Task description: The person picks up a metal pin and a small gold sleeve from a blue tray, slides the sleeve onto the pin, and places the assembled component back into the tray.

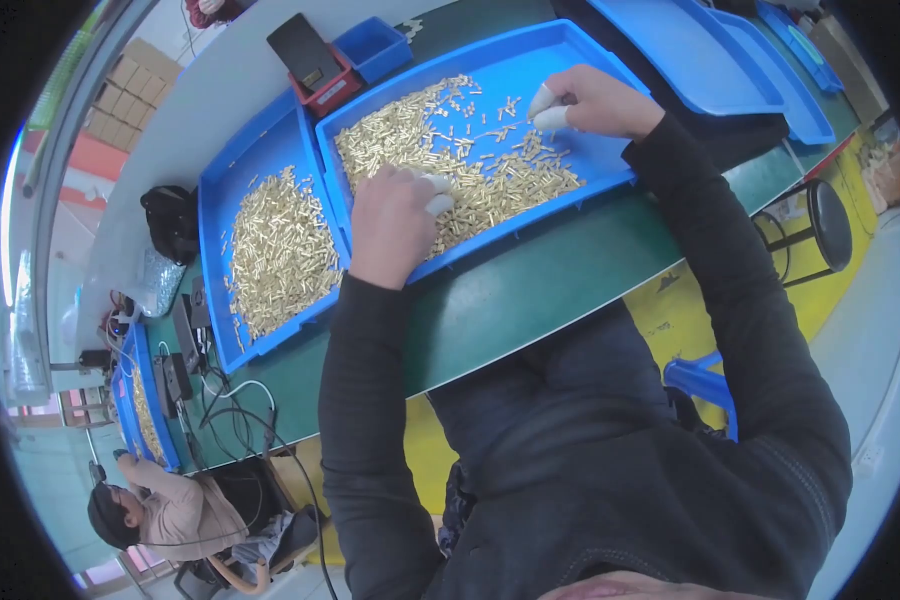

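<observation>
Small brass-coloured cylindrical pieces point(390, 128) lie in a wide blue tray point(530, 48), heaped at the left and front and scattered thinly toward the middle. Over the front-left of that heap is my left hand point(395, 222), its fingers curled down at the pieces, with white covers on fingertips. What it pinches, if anything, is hidden. My right hand point(610, 103) hovers over the tray's right part, thumb and finger in white covers and brought close together. A thin pale line seems to run left from those fingertips; I cannot make out what it is.
A second blue tray point(213, 200) of similar pieces adjoins on the left. Behind stand a small blue bin point(373, 50) and a red bin point(328, 92) with a dark object. Stacked blue trays point(695, 60) are at right. Cables point(235, 410) hang left, near a seated person point(185, 510).
</observation>
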`<control>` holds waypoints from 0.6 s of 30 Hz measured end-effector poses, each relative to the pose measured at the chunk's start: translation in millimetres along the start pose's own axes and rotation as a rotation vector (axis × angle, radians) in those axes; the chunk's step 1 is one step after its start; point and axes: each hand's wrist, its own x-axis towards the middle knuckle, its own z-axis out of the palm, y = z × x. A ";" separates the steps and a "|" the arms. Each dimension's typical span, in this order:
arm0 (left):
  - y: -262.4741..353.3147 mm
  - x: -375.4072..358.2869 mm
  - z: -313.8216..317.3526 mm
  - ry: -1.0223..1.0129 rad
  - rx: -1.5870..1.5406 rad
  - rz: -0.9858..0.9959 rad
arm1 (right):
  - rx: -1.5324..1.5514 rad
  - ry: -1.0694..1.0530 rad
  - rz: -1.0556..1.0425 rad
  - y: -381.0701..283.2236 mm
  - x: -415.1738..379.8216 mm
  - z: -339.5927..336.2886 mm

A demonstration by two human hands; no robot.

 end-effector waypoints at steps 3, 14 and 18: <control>14.5 -14.0 -25.0 0.112 -0.551 -0.334 | 0.051 0.045 -0.032 -25.9 -1.0 -0.6; 4.5 -15.7 -15.9 0.380 -1.412 -0.647 | 0.341 0.038 -0.076 -54.8 0.0 42.4; -2.4 -18.4 -7.1 0.407 -1.721 -0.583 | 0.396 0.036 0.000 -59.8 -1.9 45.3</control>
